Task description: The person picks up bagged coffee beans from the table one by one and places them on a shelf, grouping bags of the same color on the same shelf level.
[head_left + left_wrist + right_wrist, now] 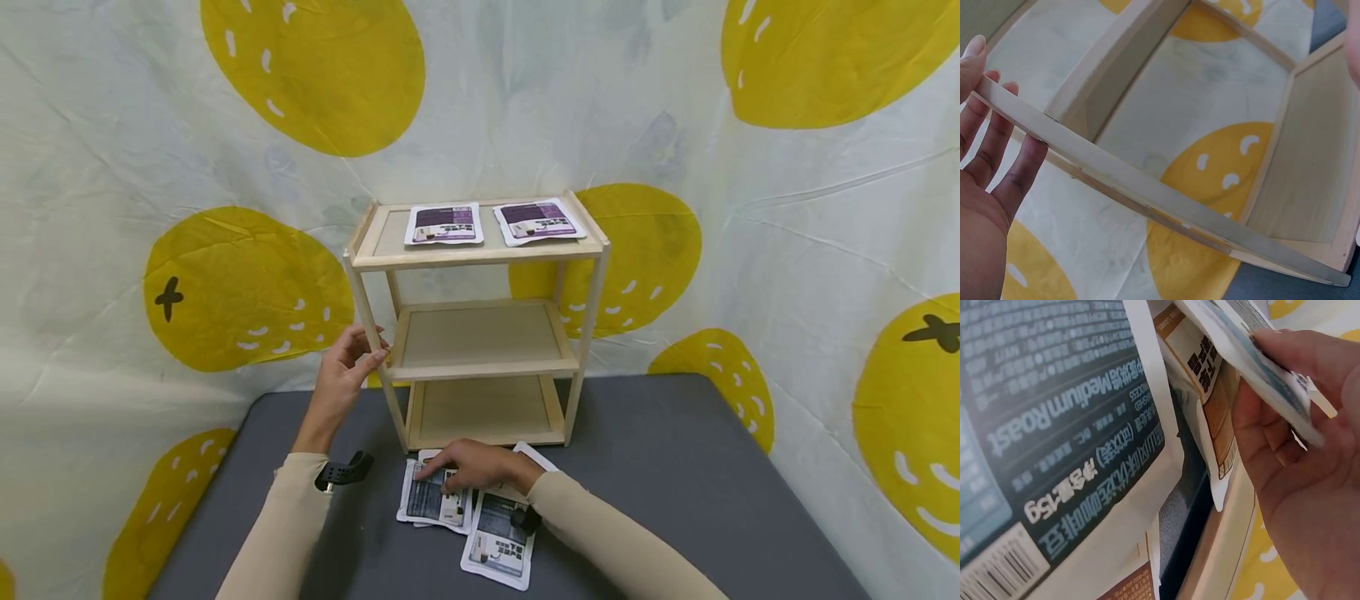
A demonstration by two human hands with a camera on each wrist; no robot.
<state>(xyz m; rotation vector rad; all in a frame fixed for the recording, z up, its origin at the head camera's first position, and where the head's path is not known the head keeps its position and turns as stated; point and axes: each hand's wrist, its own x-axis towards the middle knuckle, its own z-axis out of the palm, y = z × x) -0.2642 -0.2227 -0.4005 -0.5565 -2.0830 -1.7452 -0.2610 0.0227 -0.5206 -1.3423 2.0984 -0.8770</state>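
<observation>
My left hand (343, 375) grips the left front post (1116, 159) of a small three-tier wooden shelf (483, 369), thumb on one side and fingers on the other. Low in front of the shelf, my right hand (480, 465) pinches the edge of a blue-grey and white coffee packet (1266, 369) between thumb and fingers. Another dark blue-grey coffee packet (1066, 425), printed Medium Roast, lies close by. A brown-printed packet (1217, 419) shows beneath the held one. The right forearm partly hides the packets in the head view.
Two purple and white packets, one on the left (445, 225) and one on the right (538, 221), lie on the shelf's top tier. The shelf stands on a dark grey table (637, 467). Behind hangs a pale cloth (495, 100) with yellow fruit shapes.
</observation>
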